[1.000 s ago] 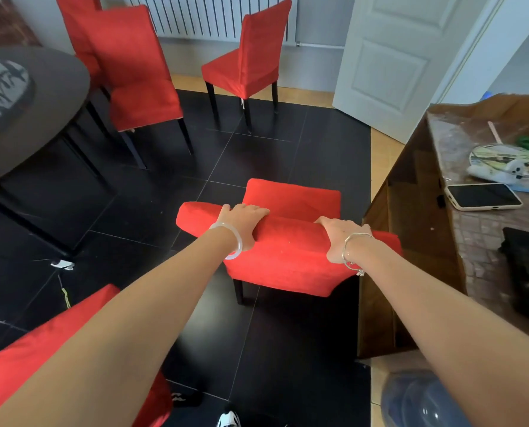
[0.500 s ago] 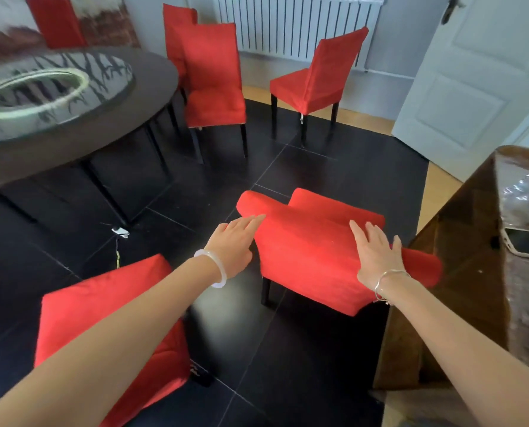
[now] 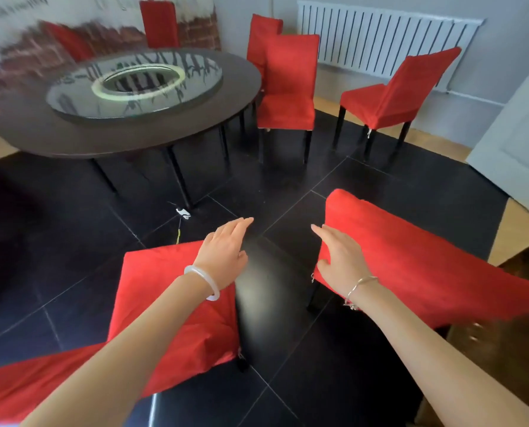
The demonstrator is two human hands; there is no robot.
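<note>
A red-covered chair stands at the right with its backrest toward me. My right hand hovers in front of the backrest's left end, fingers straight, holding nothing. My left hand is stretched out flat over the far corner of a second red chair at the lower left. It grips nothing. Whether either hand touches fabric I cannot tell.
A dark round table with a glass turntable stands at the back left. Two more red chairs stand behind, near a white radiator. A white door is at the right, a wooden cabinet beside it. Black floor tiles lie between.
Both hands let go of the right chair's backrest and opened. The view swung left, so that chair now sits at the right and the left hand is over the lower-left chair.
</note>
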